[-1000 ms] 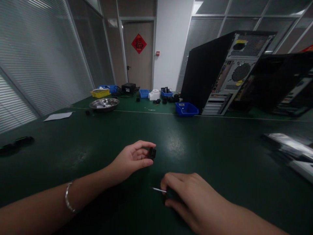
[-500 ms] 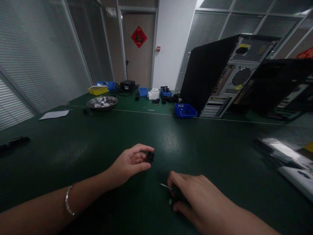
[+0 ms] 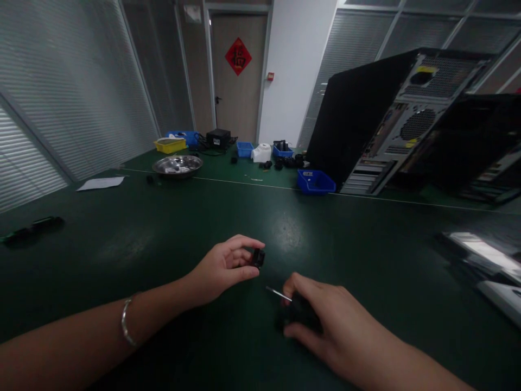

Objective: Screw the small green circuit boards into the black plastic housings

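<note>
Between the thumb and fingers of my left hand (image 3: 228, 265) is a small black block-shaped part (image 3: 258, 257), held above the green table (image 3: 171, 217). Its exact kind does not show. My right hand (image 3: 325, 320) is closed around the dark handle of a screwdriver (image 3: 279, 294), whose thin metal shaft points left toward my left hand. The shaft's tip and the black part are apart. Much of the handle is hidden in the dark under my fingers.
A metal bowl (image 3: 177, 165) with small items stands at the back left, near a sheet of paper (image 3: 101, 183). A blue bin (image 3: 315, 182) sits before a black computer tower (image 3: 362, 108). A dark object (image 3: 32, 229) lies far left; a white device (image 3: 502, 298) is at right.
The whole view has shifted slightly, so things appear further right. The screwdriver shows more of its shaft, and my right hand sits a little higher. Both hands keep their hold.
</note>
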Demonstrator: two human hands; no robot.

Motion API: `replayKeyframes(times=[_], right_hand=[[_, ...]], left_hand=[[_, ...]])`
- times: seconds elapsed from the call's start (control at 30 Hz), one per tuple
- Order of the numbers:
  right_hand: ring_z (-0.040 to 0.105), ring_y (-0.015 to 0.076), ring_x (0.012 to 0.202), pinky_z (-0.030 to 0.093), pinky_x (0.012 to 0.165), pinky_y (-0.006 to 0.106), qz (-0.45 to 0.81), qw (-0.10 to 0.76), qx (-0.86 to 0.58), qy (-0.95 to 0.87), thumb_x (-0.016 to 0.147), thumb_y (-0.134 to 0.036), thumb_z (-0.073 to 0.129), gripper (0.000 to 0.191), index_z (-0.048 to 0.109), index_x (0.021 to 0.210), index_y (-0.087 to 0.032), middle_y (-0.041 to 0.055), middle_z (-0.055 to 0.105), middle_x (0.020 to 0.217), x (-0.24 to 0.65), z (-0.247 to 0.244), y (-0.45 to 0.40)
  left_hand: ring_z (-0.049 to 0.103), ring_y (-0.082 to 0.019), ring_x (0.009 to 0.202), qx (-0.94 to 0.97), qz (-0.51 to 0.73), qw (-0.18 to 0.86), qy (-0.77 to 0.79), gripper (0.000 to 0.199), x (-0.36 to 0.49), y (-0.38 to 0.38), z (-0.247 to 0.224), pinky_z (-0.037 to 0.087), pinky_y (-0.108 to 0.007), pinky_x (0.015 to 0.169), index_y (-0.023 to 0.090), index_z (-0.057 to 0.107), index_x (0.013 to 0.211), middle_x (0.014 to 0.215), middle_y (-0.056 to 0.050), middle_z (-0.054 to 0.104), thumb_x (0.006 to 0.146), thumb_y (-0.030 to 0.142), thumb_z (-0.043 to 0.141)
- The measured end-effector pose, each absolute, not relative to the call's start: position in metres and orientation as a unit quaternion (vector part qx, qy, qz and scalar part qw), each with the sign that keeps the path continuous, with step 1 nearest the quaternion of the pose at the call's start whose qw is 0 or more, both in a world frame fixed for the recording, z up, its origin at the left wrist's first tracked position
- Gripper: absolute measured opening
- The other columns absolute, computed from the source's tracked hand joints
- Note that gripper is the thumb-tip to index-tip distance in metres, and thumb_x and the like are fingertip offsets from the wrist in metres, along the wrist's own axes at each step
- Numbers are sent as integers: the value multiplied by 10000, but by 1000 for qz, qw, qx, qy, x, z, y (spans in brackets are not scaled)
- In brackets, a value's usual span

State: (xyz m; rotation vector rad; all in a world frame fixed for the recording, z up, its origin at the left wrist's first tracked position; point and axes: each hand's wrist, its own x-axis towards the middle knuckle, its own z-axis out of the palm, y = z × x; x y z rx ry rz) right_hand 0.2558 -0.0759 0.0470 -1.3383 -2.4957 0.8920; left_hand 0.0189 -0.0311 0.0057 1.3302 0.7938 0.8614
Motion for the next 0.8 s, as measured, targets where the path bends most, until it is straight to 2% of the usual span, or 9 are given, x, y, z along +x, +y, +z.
replayKeyframes(times=[0.13, 0.37, 0.57, 0.8], right_hand=[[653, 201, 793, 395, 650, 270, 291, 43, -462, -837, 695, -81, 751, 367, 564, 963, -249, -29, 683, 934, 252, 48, -79], [661, 196, 807, 434, 681, 277, 315, 62, -436, -841, 763, -60, 673, 307, 567, 986, -241, -13, 687, 933, 252, 44, -78], [612, 184, 855, 452, 732, 288, 290, 96, -432, -849, 730, -82, 738, 384, 557, 1030, -240, 1, 597, 1065, 258, 42, -73], [613, 173, 862, 436, 750, 272, 317, 119, -415, -845, 752, -36, 711, 353, 570, 997, -248, -28, 644, 984, 258, 34, -72]], left_hand=[[629, -209, 993, 579, 369, 642, 342, 533, 20, -34, 5, 471, -407, 927, 175, 532, 1258, 1032, -64, 651, 768, 118, 733], [601, -194, 994, 626, 380, 596, 328, 429, 25, -41, 7, 488, -405, 929, 208, 627, 1165, 1199, -58, 495, 761, 98, 724], [606, -214, 1013, 607, 371, 610, 349, 428, 26, -40, 10, 478, -424, 931, 196, 596, 1187, 1155, -68, 555, 779, 127, 708], [615, -199, 962, 602, 363, 614, 359, 421, 26, -39, 8, 467, -415, 914, 183, 598, 1165, 1080, -54, 601, 765, 133, 719]])
